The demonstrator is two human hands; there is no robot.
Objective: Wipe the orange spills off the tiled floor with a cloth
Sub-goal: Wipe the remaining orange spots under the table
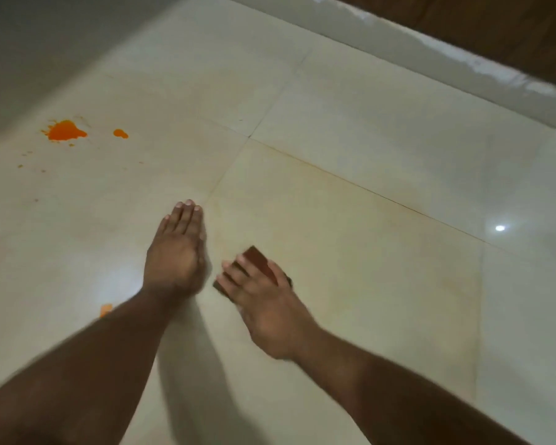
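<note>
- Nearest: small orange blot (106, 309) on the pale glossy tiled floor (350, 258), partly hidden behind the left forearm; not yet wiped.
- Right hand (264, 303) rests on a folded reddish-brown cloth (258, 259), fingers spread and bent over its top, pressing it flat to the tile. Cloth lies just right of the tile joint, well apart from the far spills.
- Left hand (177, 252) flat on the floor beside it, fingers straight and together, holding nothing; probably a brace.
- Handling, judged: cloth looks light, soft and limp, folded into a compact pad. Best driven by palm pressure from above, fingertips hooked over the leading edge so the folds do not unroll. Glossy tile should let it slide easily; wet orange may smear.
- Far left: large orange splat (65, 131) with a smaller orange drop (120, 133) beside it and fine specks nearer, all untouched.
- Beyond: white skirting (463, 75) under dark wood.
</note>
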